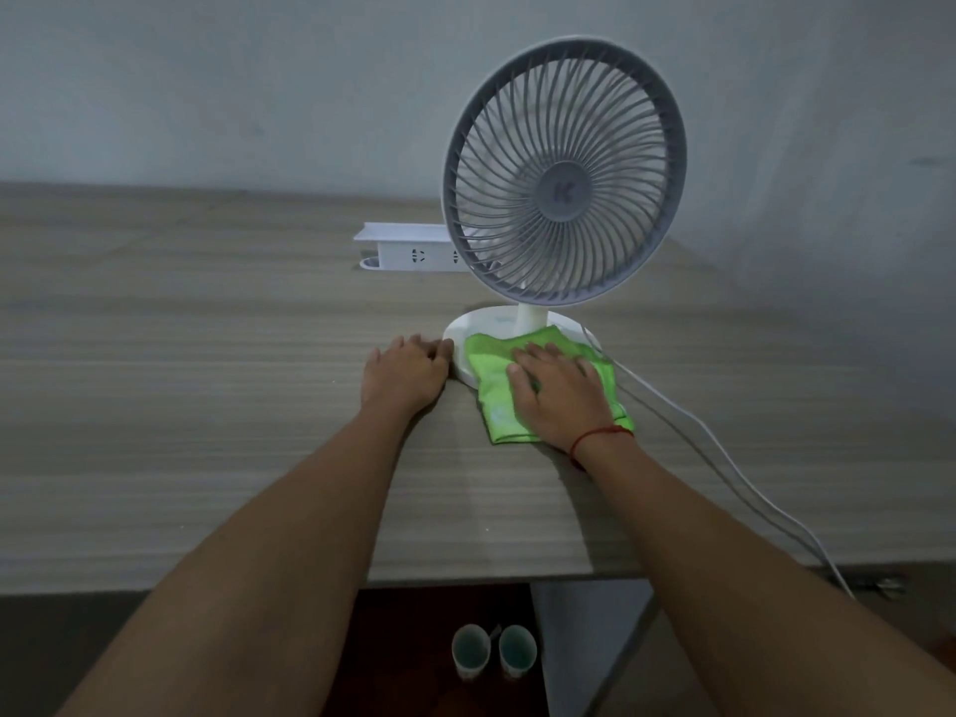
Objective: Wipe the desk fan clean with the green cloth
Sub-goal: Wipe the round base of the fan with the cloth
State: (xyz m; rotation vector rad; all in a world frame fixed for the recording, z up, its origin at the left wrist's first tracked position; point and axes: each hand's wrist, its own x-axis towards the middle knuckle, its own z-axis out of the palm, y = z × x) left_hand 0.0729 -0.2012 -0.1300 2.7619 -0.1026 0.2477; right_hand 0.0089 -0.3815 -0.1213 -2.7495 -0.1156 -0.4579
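We see the table (207,406) carrying the upright desk fan (564,173). The green cloth (496,395) drapes over its round base and onto the table, under our right grip (556,393), spread flat. Our left grip (406,372), loosely open and empty, touches the base's left edge.

Dim, flat lighting is recorded throughout; no glare is noted. Wide-angle bowing is seen at the edges, and detail is softened overall.

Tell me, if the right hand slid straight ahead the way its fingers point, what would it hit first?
Probably the fan's white stem. The right hand lies flat on the green cloth, fingers aimed up toward it.
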